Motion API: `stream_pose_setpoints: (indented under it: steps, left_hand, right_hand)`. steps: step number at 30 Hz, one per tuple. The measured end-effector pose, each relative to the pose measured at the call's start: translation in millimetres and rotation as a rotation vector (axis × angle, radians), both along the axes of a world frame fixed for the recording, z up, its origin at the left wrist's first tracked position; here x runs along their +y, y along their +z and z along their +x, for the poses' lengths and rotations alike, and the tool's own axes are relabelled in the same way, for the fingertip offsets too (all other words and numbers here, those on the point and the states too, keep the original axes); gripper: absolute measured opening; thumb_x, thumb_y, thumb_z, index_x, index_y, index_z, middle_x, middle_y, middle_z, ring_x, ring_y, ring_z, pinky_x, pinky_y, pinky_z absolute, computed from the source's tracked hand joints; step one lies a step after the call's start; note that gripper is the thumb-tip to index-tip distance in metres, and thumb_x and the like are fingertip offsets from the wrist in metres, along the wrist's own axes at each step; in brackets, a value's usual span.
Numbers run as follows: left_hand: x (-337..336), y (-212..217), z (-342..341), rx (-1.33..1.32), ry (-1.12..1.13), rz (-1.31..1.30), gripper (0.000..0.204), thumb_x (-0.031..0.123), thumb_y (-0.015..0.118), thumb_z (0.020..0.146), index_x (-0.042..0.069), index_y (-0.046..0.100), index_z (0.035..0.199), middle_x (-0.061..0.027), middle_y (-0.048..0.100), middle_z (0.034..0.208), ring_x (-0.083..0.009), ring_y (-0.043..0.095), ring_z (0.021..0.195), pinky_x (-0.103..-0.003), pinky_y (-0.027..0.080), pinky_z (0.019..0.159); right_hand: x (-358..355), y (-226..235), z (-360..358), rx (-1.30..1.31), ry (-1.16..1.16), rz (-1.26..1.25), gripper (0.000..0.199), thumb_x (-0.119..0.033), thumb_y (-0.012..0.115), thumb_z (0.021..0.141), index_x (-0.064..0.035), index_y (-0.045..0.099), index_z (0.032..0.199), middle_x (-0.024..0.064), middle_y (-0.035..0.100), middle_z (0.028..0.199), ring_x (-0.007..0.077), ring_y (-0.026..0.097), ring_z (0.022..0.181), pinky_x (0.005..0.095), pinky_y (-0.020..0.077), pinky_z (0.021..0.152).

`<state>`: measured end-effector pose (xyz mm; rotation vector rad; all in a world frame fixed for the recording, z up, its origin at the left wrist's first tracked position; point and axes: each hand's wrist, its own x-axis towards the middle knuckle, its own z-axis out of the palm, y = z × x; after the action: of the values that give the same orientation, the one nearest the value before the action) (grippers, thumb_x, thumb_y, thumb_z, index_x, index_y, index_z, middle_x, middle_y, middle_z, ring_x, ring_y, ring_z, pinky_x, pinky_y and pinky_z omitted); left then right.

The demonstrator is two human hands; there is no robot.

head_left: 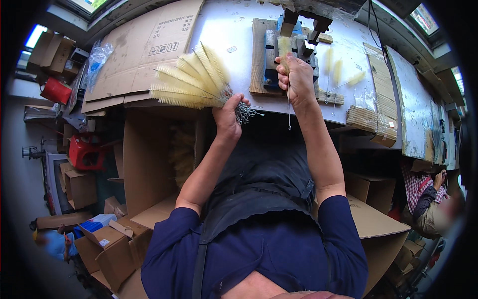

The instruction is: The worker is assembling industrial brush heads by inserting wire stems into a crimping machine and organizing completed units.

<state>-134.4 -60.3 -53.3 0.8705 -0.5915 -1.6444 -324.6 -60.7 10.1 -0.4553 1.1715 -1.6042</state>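
The right fingers (283, 72) are curled closed around one brush (285, 45), its bristles rising above the grip toward the machine (270, 55) and its looped wire stem hanging below. Whether the bristle tip touches the machine cannot be told from this angle. The left fingers (231, 105) are closed around the wire stems of a bundle (191, 82), whose pale bristles fan out to the left, over the edge of the cardboard (134, 55) and the bench (239, 27). More loose brushes (337, 71) lie on the bench, right of the machine. To work this well, the single brush is probably best kept in line with the machine, pinched firmly enough not to twist but lightly enough not to flatten the bristles. The fingers should stay low on it, clear of the dark metal parts close above. The bundle is likely best held by its stems, well off to the side, so that the bristles stay uncrushed and the looped ends do not tangle or snag on the other stem.
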Motion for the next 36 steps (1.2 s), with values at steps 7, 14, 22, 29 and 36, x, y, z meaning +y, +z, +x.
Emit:
stream_pose_setpoints:
  steps: [7, 14, 22, 29, 36]
  left_hand:
    - [-14.5, -5.1, -18.1, -0.002, 0.028, -0.065, 0.028, -0.010, 0.063, 0.081, -0.003, 0.056, 0.107, -0.0100, 0.063, 0.089, -0.0200, 0.065, 0.069, -0.033, 0.059, 0.061]
    - [-17.7, -9.4, -25.7, -0.043, 0.081, -0.105, 0.026, -0.010, 0.063, 0.081, -0.004, 0.056, 0.106, -0.0102, 0.064, 0.087, -0.0196, 0.066, 0.069, -0.032, 0.058, 0.060]
    - [-14.3, -1.4, -32.6, -0.023, 0.099, -0.064, 0.026, -0.011, 0.063, 0.081, -0.006, 0.057, 0.106, -0.0095, 0.064, 0.085, -0.0194, 0.066, 0.068, -0.032, 0.058, 0.061]
    - [-18.8, -11.1, -25.0, -0.008, 0.041, -0.080, 0.031, -0.010, 0.063, 0.082, -0.004, 0.055, 0.111, -0.0098, 0.063, 0.090, -0.0193, 0.066, 0.068, -0.031, 0.059, 0.062]
    - [-16.5, -14.5, -21.3, -0.010, 0.018, -0.037, 0.027, -0.008, 0.061, 0.085, -0.002, 0.054, 0.110, -0.0103, 0.062, 0.091, -0.0209, 0.066, 0.074, -0.035, 0.060, 0.067]
  right_hand:
    - [-2.3, 6.4, -9.1, -0.145, -0.009, 0.026, 0.061, -0.050, 0.036, 0.104, 0.0074, 0.056, 0.117, 0.0195, 0.070, 0.095, 0.0186, 0.064, 0.060, 0.0293, 0.0524, 0.047]
    - [-2.8, 43.9, 4.4, -0.279, 0.089, -0.028, 0.065, -0.053, 0.053, 0.096, 0.0059, 0.048, 0.125, 0.0201, 0.067, 0.111, 0.0184, 0.066, 0.071, 0.0295, 0.0567, 0.058]
    - [-15.2, 16.1, 28.9, -0.248, 0.083, 0.047, 0.033, -0.031, 0.051, 0.104, 0.0018, 0.055, 0.110, -0.0033, 0.044, 0.066, 0.0065, 0.035, 0.051, 0.0215, 0.0312, 0.042]
    - [25.0, -4.9, 12.3, -0.385, 0.122, -0.183, 0.040, -0.038, 0.041, 0.106, -0.0015, 0.055, 0.100, -0.0063, 0.032, 0.060, 0.0075, 0.032, 0.048, 0.0239, 0.0285, 0.041]
    - [39.0, -22.7, -29.9, -0.740, 0.194, -0.417, 0.038, -0.037, 0.039, 0.107, -0.0056, 0.052, 0.090, -0.0054, 0.028, 0.056, 0.0075, 0.024, 0.045, 0.0223, 0.0243, 0.037]
